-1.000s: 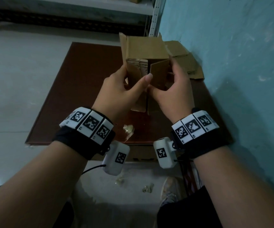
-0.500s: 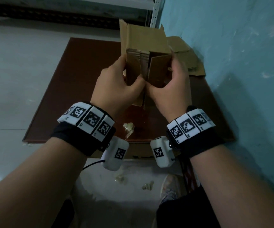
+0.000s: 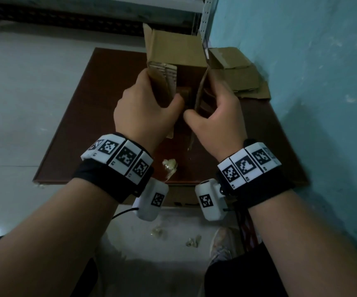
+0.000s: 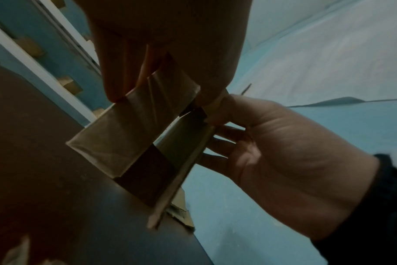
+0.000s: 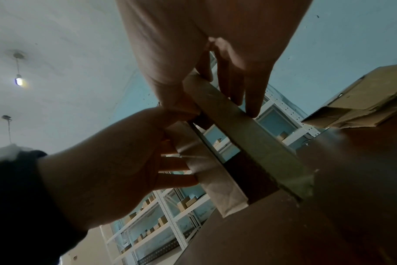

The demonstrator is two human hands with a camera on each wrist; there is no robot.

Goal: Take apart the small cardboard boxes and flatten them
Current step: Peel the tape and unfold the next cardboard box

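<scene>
I hold a small brown cardboard box (image 3: 174,48) upright above the dark brown table (image 3: 83,116). My left hand (image 3: 145,112) pinches the box's near left flap (image 3: 164,80), thumb on the inside and fingers behind. My right hand (image 3: 218,116) pinches the near right flap (image 3: 203,91) the same way. The two flaps stand apart with a dark gap between them. In the left wrist view the left flap (image 4: 134,125) and the right flap (image 4: 184,156) show edge-on, tape still on them. In the right wrist view the right hand (image 5: 215,59) grips its flap (image 5: 249,139) opposite the left hand (image 5: 116,161).
A pile of flattened cardboard (image 3: 237,76) lies at the table's far right against the blue wall (image 3: 302,82). A crumpled wad of tape (image 3: 170,166) sits near the front edge. More scraps (image 3: 158,231) lie on the floor by my shoe (image 3: 220,243). Shelving (image 5: 161,224) stands behind.
Both hands have pulled the two near flaps apart: they overlapped a second ago and now stand open with a gap. The box has risen slightly.
</scene>
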